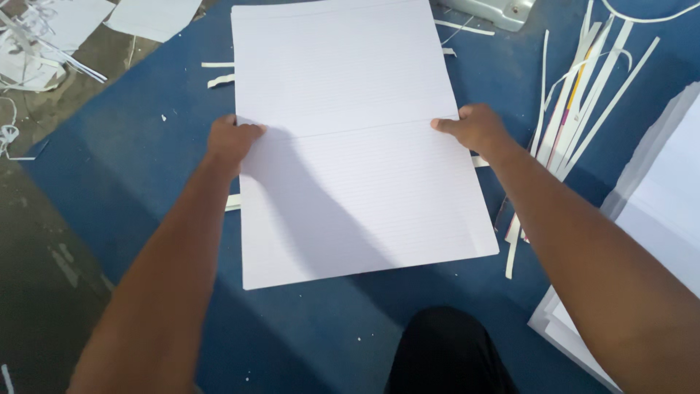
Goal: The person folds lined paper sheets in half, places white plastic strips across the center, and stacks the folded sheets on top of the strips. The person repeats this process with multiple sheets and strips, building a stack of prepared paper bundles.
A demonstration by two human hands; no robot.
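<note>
Both hands, left hand (232, 138) and right hand (474, 125), pinch the ruled paper stack's (350, 146) side edges.

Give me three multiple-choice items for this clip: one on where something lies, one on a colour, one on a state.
1. Where do the loose paper strips mostly lie? A) right of the ruled sheets B) on top of them C) in the right hand
2. What colour is the mat? A) red B) blue C) yellow
3. How are the ruled sheets held? A) rolled up B) crumpled C) flat, gripped at both side edges

Answers: 1 A, strips fan out beyond the right hand. 2 B, blue shows around the paper. 3 C, the left hand and right hand pinch opposite edges.
</note>
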